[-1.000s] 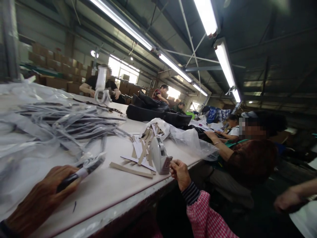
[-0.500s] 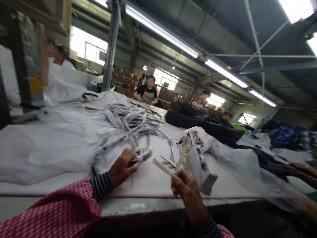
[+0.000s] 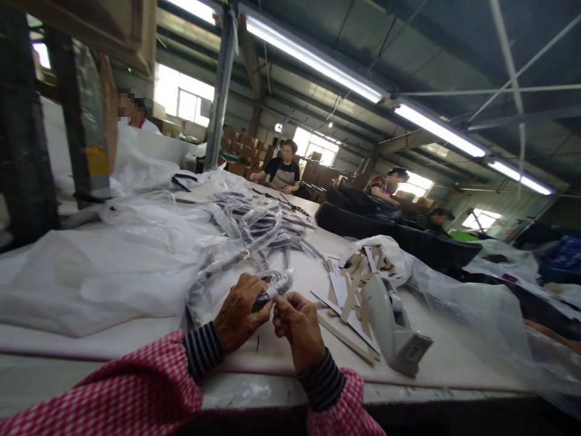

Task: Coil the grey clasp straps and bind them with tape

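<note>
My left hand (image 3: 238, 312) is closed round a dark strap wrapped in clear plastic (image 3: 272, 289), holding its end up off the white table (image 3: 281, 354). My right hand (image 3: 297, 324) has come against it, fingers pinched at the strap's white-taped end. The strap trails back into a heap of several similar plastic-wrapped straps (image 3: 254, 230). A grey tape dispenser (image 3: 393, 330) stands just right of my right hand, beside loose cardboard strips (image 3: 351, 287).
Crumpled clear plastic bags (image 3: 91, 266) lie to the left and another (image 3: 458, 297) to the right. Black bags (image 3: 363, 221) sit farther along the table. Other people sit or stand at the far side and left. A dark post (image 3: 27, 139) stands at the left.
The view swung left and down. My right hand left the tape dispenser and moved left to meet my left hand on the strap's end.
</note>
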A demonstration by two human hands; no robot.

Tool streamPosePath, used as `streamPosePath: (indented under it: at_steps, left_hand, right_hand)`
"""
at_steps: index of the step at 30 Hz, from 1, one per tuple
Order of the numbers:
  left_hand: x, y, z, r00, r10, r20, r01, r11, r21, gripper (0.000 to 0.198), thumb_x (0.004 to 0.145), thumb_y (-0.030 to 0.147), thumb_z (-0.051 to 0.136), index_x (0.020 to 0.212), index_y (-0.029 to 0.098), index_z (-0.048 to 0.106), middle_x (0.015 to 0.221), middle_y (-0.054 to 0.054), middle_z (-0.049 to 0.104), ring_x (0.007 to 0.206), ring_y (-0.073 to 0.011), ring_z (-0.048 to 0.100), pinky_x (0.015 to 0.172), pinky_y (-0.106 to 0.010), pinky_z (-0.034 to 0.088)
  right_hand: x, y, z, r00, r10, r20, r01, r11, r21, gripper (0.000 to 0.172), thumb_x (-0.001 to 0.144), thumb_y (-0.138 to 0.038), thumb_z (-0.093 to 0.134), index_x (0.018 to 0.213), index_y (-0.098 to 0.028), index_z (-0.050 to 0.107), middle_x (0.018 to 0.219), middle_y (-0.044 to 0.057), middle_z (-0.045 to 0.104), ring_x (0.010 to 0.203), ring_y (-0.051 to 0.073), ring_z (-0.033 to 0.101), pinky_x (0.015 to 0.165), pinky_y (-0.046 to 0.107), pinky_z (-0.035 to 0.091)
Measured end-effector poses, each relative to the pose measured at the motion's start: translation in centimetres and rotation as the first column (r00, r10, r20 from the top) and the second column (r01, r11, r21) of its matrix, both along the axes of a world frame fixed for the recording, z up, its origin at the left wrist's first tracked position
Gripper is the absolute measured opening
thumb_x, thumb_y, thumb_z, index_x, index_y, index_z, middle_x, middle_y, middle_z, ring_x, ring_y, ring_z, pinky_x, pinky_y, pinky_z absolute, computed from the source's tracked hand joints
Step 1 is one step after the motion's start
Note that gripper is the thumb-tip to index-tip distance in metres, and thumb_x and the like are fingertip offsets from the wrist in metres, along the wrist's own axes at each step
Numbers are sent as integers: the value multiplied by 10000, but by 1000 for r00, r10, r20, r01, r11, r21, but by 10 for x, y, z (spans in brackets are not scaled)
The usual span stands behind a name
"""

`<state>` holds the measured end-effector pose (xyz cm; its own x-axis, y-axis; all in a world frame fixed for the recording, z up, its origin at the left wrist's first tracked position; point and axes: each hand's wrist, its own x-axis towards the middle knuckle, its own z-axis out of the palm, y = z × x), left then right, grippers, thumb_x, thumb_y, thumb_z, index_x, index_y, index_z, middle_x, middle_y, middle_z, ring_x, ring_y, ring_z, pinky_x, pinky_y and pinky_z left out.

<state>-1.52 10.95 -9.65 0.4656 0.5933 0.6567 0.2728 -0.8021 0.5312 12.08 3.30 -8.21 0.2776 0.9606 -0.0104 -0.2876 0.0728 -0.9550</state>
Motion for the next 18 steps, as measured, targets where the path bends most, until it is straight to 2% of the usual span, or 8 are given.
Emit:
streamPosePath:
  at_steps: [4,8,12,14,18]
  left_hand:
    - [0,0,0,1000,-1,2,1,1000,-28,116,878,221,507,772,205,550,846,-59,600,914,-245,492,818,-374,422]
    - [-2,2,3,999,-27,31,33,978,-204,194,884,345,495,752,206,526,797,-32,548,846,-227,506,791,-362,418]
    - [-5,3,9,986,-143,85,166,876,-453,315,897,484,452,744,209,472,719,20,486,692,-167,453,648,-298,373]
    - [-6,3,11,971,-200,134,241,819,-520,342,884,515,452,728,211,441,676,35,441,650,-151,410,601,-282,338]
    - [-4,4,12,944,-232,235,329,721,-610,390,869,566,460,730,202,445,665,31,427,621,-140,389,577,-282,325]
  right_hand:
    - [-1,7,-3,999,-19,48,18,999,29,420,706,-463,818,713,-176,511,554,-49,575,425,62,496,374,151,350]
    - [-1,12,-4,975,-43,220,30,998,60,418,789,-517,740,723,-185,494,490,-58,554,358,60,445,341,160,308]
    - [3,17,-8,960,-41,278,19,996,84,427,822,-552,700,744,-198,474,422,-97,468,299,51,358,307,166,238]
    - [8,19,-13,959,-19,283,-2,997,75,438,811,-569,700,741,-204,468,416,-100,458,294,54,355,307,170,247]
    - [17,16,-22,943,-2,334,-21,998,66,410,812,-542,688,713,-219,456,455,-82,491,318,70,372,323,194,286]
